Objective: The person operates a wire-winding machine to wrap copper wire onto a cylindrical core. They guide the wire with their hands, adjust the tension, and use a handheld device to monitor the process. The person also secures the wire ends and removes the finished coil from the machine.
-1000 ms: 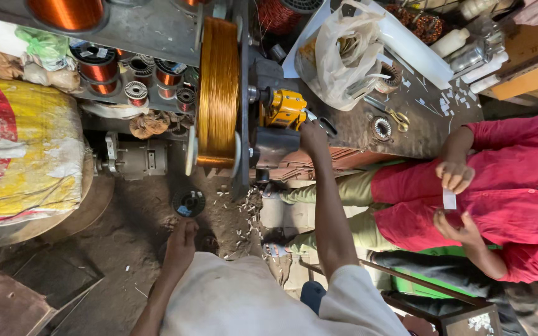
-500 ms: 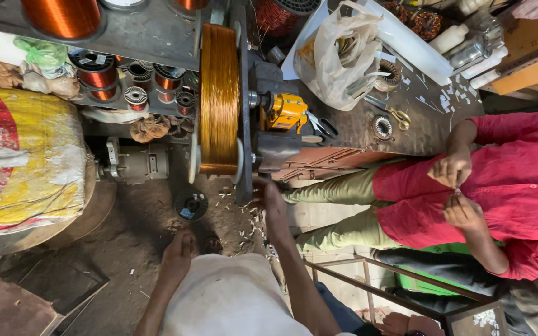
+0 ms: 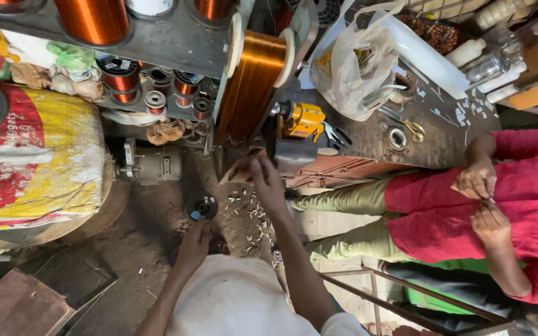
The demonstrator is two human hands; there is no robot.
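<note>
Copper wire spool (image 3: pixel 253 87) looms above my right hand (image 3: pixel 263 177), fingers loosely spread, gripping nothing; my left hand (image 3: pixel 195 239) curls on something dark, grip unclear.

You are in a cramped motor-winding workshop: spools of copper wire (image 3: pixel 94 18) crowd a metal shelf (image 3: pixel 169 46), an electric motor (image 3: pixel 151 167) sits on the dirt floor (image 3: pixel 157 218), scissors (image 3: pixel 413 129) lie on a scarred workbench (image 3: pixel 431 140).

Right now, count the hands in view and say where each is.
4. The wearer's left hand is low above the dirt floor; the right hand reaches toward the big copper wire spool. A seated co-worker's two hands meet over the lap.
</note>
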